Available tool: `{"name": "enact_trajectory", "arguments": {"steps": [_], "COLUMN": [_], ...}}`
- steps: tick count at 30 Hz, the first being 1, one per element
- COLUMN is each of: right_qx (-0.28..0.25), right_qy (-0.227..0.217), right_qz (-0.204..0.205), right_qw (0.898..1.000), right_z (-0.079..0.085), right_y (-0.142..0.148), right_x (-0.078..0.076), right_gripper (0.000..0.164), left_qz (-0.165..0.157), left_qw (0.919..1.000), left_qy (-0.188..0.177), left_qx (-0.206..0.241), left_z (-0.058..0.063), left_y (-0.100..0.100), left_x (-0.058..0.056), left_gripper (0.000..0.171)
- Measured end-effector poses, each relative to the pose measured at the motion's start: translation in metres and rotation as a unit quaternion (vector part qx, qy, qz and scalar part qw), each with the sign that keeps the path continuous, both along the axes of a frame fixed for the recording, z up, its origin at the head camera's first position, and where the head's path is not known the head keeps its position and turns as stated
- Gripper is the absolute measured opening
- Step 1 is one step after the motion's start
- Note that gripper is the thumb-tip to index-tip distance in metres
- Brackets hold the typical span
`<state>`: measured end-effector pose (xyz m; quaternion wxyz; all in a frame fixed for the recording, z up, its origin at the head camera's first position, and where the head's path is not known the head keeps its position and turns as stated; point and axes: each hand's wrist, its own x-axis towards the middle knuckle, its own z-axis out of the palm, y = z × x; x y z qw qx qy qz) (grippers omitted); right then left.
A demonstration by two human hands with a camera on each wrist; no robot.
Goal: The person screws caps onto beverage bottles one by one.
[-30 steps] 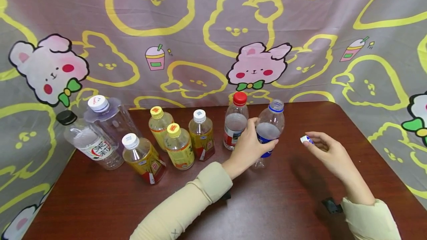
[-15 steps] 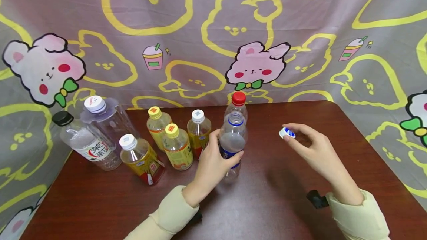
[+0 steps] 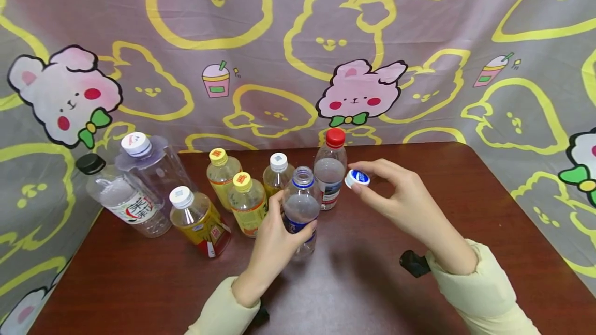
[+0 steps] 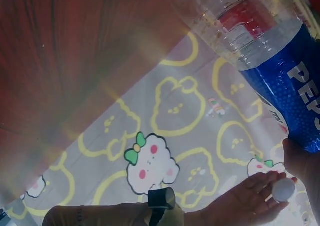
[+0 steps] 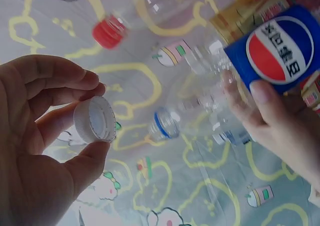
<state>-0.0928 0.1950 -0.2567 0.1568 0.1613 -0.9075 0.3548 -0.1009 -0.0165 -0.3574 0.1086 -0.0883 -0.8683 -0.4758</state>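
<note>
My left hand [image 3: 274, 242] grips a clear plastic Pepsi bottle [image 3: 301, 206] round its blue label. The bottle stands upright with its mouth uncapped and a blue ring below the thread. In the left wrist view the blue label [image 4: 290, 85] fills the right side. Between the thumb and fingers of my right hand [image 3: 400, 195] is a white bottle cap [image 3: 357, 179] with a blue printed top. The right wrist view shows the hollow inside of that cap [image 5: 97, 120]. It is apart from the bottle mouth [image 5: 165, 123], to its right in the head view.
Behind the Pepsi bottle stands a red-capped bottle [image 3: 330, 169]. To the left are two yellow-capped bottles [image 3: 249, 206], tea bottles with white caps [image 3: 200, 221], a black-capped bottle [image 3: 130, 200] and a large clear bottle [image 3: 160, 164]. A patterned cloth [image 3: 279, 40] hangs behind the table [image 3: 465, 195].
My left hand has carried the Pepsi bottle leftward, away from the red-capped bottle's right side. My right hand has moved left with the cap, closer to the bottle.
</note>
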Motion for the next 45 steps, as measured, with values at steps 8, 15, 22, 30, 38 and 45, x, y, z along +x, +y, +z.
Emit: {"name": "enact_trajectory", "arguments": {"steps": [8,15,22,30,38,45], "right_qx": [0.007,0.012,0.022,0.041,0.045,0.044], "right_qy": [0.015,0.016,0.017,-0.009,-0.007,-0.004], "right_qz": [0.05,0.099,0.159,0.212,0.207,0.181], "right_qw": [0.999,0.995,0.987,0.976,0.977,0.983], "right_z": [0.006,0.011,0.013,0.013,0.014,0.015], "right_y": [-0.026,-0.045,-0.055,-0.056,-0.056,-0.057], "right_x": [-0.009,-0.021,-0.03,-0.033,-0.033,-0.034], "right_gripper": [0.03,0.033,0.035,0.036,0.036,0.033], "left_qz": [-0.011,-0.014,-0.031,-0.04,-0.044,-0.042], "left_qw": [0.9999,0.9996,0.9992,0.9989,0.9987,0.9987], "left_qy": [0.004,0.016,0.01,0.016,0.016,0.019], "left_qx": [-0.006,-0.019,-0.021,-0.019,-0.021,-0.022], "left_z": [-0.004,-0.006,-0.008,-0.009,-0.009,-0.01], "left_y": [-0.003,-0.007,-0.009,-0.012,-0.013,-0.012], "left_x": [0.0,0.0,-0.001,-0.001,0.0,0.0], "left_gripper": [0.071,0.072,0.072,0.071,0.072,0.071]}}
